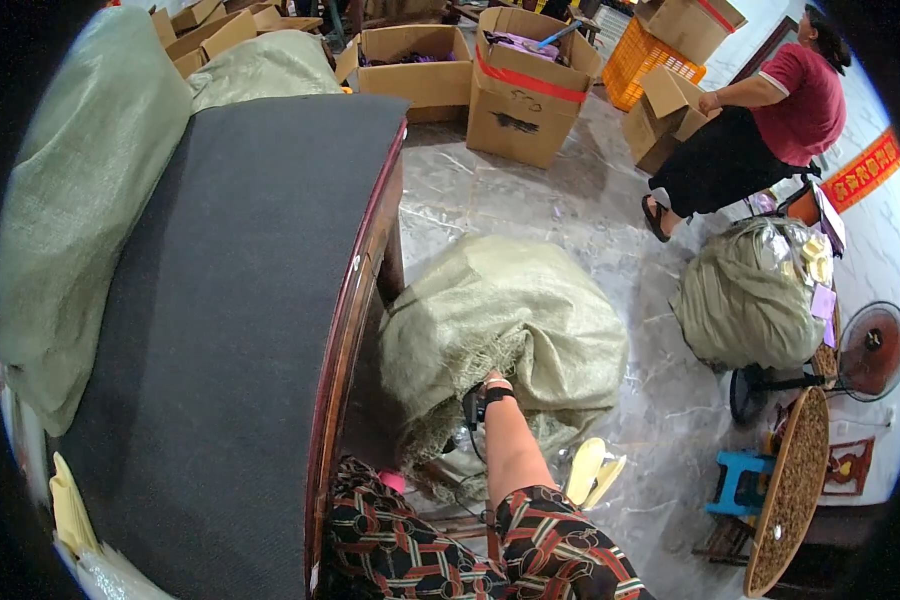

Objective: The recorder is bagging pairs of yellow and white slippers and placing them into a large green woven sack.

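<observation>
A large pale green woven sack (pixel 560 290) stands bulging on the floor in front of me, its frayed mouth folded toward me. My right hand (pixel 496 381) is closed at this frayed edge, gripping the sack cloth; its fingertips are hidden. A black strap with a small device (pixel 485 402) is round that wrist, and a thin black cable hangs from it. Clear plastic shows in the sack's opening below the wrist. My left hand is not visible; patterned cloth (pixel 400 540) fills the area at the lower left. Pale yellow slipper-shaped pieces (pixel 587 472) lie right of my forearm.
A dark-topped table (pixel 240 300) runs along my left, with another sack (pixel 90 200) on it. Open cardboard boxes (pixel 525 115) stand behind. Another person (pixel 795 100) handles a box at the far right. A second full sack (pixel 750 300), a fan (pixel 870 345) and a blue stool (pixel 740 480) are right.
</observation>
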### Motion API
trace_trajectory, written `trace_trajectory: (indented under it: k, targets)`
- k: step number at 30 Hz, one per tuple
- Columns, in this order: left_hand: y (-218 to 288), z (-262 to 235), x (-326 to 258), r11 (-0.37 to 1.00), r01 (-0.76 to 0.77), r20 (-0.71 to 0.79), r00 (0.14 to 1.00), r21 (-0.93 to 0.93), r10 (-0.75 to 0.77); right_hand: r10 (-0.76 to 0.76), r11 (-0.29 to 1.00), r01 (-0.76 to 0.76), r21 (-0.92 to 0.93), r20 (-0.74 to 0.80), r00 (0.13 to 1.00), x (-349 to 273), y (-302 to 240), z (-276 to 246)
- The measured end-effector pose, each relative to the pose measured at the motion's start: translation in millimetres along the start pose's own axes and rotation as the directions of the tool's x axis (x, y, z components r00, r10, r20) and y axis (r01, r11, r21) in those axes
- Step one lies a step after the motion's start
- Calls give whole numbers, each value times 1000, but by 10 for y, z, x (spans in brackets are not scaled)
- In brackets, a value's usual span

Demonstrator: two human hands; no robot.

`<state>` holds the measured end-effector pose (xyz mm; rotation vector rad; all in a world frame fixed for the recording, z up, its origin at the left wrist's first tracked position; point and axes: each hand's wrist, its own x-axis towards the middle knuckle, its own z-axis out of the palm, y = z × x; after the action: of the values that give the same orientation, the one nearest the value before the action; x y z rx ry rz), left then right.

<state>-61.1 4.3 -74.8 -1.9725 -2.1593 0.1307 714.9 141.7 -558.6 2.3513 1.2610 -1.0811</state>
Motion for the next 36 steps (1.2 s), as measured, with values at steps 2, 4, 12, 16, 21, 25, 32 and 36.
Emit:
trace_trajectory:
  k: [2,4,12,16,21,25,32,36]
  targets:
    - [19,12,-6,1000,5,0,1000,-6,-5,-10,1000,11,-6,13,1000,-18,55,-51]
    - [30,3,-51,1000,25,-3,1000,0,-25,-40,999,40,-13,31,999,-192,145,325]
    - [67,-82,-170,998,67,15,998,12,-67,-107,993,112,-38,121,987,-122,181,443]
    - [120,-121,-212,996,88,21,996,11,-89,-136,988,146,-51,161,978,-43,126,382]
    - [220,-149,-261,994,114,16,993,1,-114,-170,980,186,-65,195,966,44,23,397]
    - [291,-175,-308,991,132,3,991,-12,-132,-199,973,219,-73,213,957,-5,42,356]
    - [428,-200,-214,990,130,-21,991,-56,-132,-217,968,240,-75,230,949,-29,20,232]
    - [509,-183,-137,988,114,-31,993,-101,-118,-206,970,229,-81,229,951,-117,17,83]
